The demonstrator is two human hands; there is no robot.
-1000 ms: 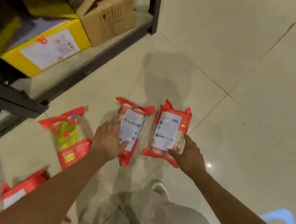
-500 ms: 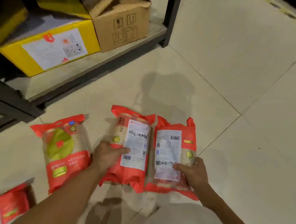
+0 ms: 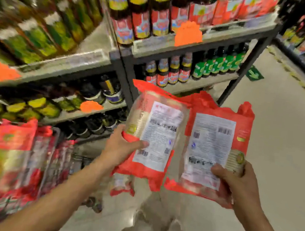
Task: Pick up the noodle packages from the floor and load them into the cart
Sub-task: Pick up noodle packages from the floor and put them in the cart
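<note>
shelves (image 3: 203,39) ahead, blurred packages (image 3: 10,149) left

Two red noodle packages held up off the floor, side by side.
The left noodle package (image 3: 153,134) and right noodle package (image 3: 210,151) show white back labels with barcodes, edges touching; another package (image 3: 121,186) lies on the floor below.

Right of the grey metal shelving unit (image 3: 198,43), the pale tiled floor (image 3: 287,129) lies open, leaving wide room for hands to pass. Left of that unit's dark upright post, blurred red noodle packages (image 3: 10,149) stacked in a wire cart (image 3: 53,154) block the way, and another red package (image 3: 121,185) lies on the floor below.
</note>
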